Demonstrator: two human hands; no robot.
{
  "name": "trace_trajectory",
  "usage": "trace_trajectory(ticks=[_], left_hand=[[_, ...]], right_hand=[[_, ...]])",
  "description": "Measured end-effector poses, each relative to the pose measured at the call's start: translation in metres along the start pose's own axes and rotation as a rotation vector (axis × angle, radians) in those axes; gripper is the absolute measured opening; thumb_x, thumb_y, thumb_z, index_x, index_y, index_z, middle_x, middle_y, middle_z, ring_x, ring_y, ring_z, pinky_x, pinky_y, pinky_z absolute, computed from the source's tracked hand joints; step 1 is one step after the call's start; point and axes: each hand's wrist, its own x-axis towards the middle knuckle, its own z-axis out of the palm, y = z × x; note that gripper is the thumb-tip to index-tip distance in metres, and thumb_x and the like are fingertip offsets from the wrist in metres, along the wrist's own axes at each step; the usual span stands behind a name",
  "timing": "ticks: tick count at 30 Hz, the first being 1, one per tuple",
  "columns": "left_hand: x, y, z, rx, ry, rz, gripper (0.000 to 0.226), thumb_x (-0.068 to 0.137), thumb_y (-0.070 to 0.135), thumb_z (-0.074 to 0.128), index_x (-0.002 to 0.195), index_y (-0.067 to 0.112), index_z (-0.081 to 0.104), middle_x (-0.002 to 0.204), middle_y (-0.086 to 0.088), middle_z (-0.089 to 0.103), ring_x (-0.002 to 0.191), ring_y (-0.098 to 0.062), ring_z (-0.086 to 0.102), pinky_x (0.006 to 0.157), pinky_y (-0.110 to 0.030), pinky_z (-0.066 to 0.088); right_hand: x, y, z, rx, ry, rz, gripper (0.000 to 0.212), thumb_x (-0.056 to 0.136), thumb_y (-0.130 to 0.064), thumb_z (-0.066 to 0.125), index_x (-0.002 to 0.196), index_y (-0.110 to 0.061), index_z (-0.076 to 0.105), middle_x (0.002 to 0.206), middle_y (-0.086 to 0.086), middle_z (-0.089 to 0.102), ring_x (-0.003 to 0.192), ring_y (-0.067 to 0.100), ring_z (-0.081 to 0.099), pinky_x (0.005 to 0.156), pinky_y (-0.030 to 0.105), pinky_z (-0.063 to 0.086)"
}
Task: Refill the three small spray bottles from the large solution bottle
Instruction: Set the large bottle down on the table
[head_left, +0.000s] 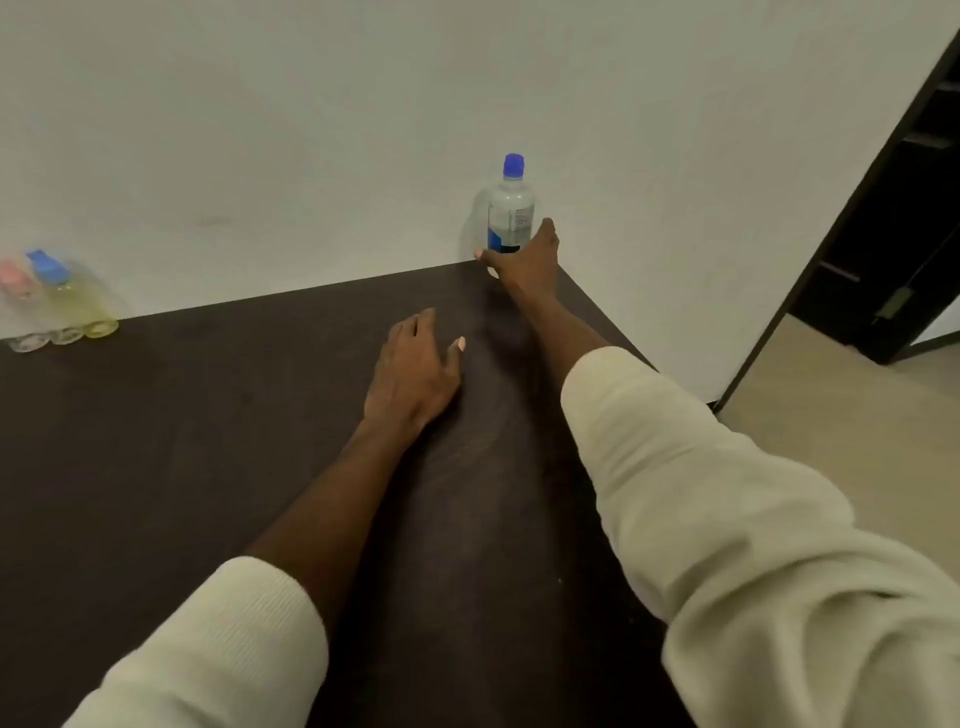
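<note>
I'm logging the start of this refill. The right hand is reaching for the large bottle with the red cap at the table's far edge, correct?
Not quite. The head view shows the large bottle has a blue cap, not red. The right hand is indeed at it, at the far edge of the table.

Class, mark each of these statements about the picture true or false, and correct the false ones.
1. The right hand is at the large bottle. True.
2. The large bottle's cap is off. False: its blue cap is on.
3. The left hand holds a spray bottle. False: it lies open and empty on the table.
4. The small spray bottles stand at the table's far left, by the wall. True.
5. The large bottle lies on its side. False: it stands upright at the table's far edge.
</note>
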Motion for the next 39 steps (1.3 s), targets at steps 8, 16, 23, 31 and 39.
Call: trace_trajectory(ticks=[8,16,23,31,39], left_hand=[[0.007,-0.006,0.005,0.015,0.029,0.008,0.062,0.105,0.042,0.048,0.154,0.008,0.034,0.158,-0.015,0.038,0.149,-0.027,0.032,0.120,-0.041,0.030],[0.004,-0.005,0.001,0.052,0.074,0.038,0.043,0.106,0.034,0.044,0.138,0.005,0.050,0.140,-0.017,0.054,0.132,-0.030,0.048,0.111,-0.042,0.040],[-0.037,0.005,-0.016,0.004,0.164,0.032,0.017,0.105,0.019,0.042,0.102,0.009,0.055,0.104,-0.012,0.059,0.099,-0.026,0.053,0.085,-0.036,0.042],[-0.136,-0.002,-0.036,-0.195,0.249,-0.063,0.018,0.103,0.018,0.048,0.088,0.010,0.053,0.086,-0.004,0.057,0.080,-0.022,0.054,0.070,-0.037,0.045],[-0.226,-0.017,-0.059,-0.392,0.252,-0.200,0.011,0.099,0.010,0.053,0.092,0.010,0.061,0.083,0.000,0.061,0.070,-0.010,0.052,0.061,-0.023,0.041]], right_hand=[[0.031,0.003,0.011,-0.035,0.003,0.022,0.067,0.082,-0.027,0.078,0.135,-0.011,0.040,0.137,0.008,0.052,0.125,0.026,0.054,0.102,0.035,0.046],[-0.002,-0.005,0.003,-0.054,0.014,0.011,0.059,0.075,-0.025,0.082,0.124,-0.010,0.051,0.122,0.007,0.063,0.110,0.024,0.062,0.086,0.027,0.048],[-0.119,-0.025,-0.033,0.075,-0.120,-0.054,0.066,0.072,-0.025,0.085,0.127,-0.012,0.052,0.126,0.006,0.061,0.114,0.021,0.059,0.093,0.032,0.049],[-0.265,-0.022,-0.080,0.164,-0.186,-0.065,0.064,0.068,-0.027,0.087,0.124,-0.019,0.056,0.117,-0.003,0.065,0.104,0.015,0.064,0.087,0.030,0.055],[-0.362,-0.002,-0.097,0.215,-0.263,-0.038,0.058,0.066,-0.019,0.085,0.118,-0.020,0.059,0.111,-0.003,0.068,0.100,0.013,0.067,0.085,0.034,0.058]])
